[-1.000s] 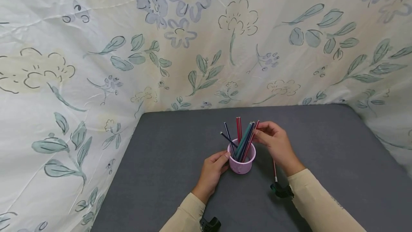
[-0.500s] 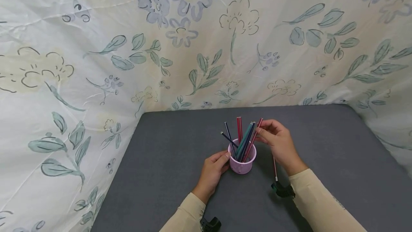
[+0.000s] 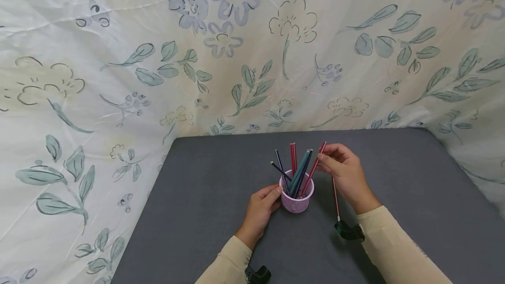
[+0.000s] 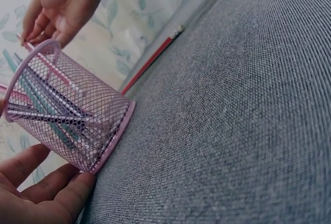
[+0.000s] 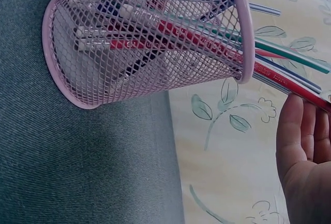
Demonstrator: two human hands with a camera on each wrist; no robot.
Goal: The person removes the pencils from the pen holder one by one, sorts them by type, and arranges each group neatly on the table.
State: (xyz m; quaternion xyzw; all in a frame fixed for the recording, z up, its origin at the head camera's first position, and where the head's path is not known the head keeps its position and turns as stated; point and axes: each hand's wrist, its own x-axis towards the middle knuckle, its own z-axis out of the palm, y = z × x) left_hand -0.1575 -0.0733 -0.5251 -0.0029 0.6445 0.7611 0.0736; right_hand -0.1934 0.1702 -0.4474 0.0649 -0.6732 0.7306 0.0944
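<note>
A pink mesh pencil cup (image 3: 296,206) stands upright on the table, holding several dark blue, green and red pencils. My left hand (image 3: 258,214) grips its left side, thumb at the rim, other fingers low on the wall in the left wrist view. With my right hand (image 3: 348,178) I pinch the upper end of a red pencil (image 3: 314,168), which leans right. Its lower end, with a white eraser (image 5: 130,13), is still inside the cup. Another red pencil (image 4: 150,63) lies on the table, partly covered by my right hand in the head view.
The dark grey tabletop (image 3: 213,179) reaches back to a floral curtain (image 3: 252,56), which also hangs along the left and right sides. Black wrist devices (image 3: 349,231) sit at both sleeves.
My right hand has shifted slightly right and away from me, tilting the pinched red pencil apart from the green and blue ones and lifting it a little. My left hand and the cup stay put.
</note>
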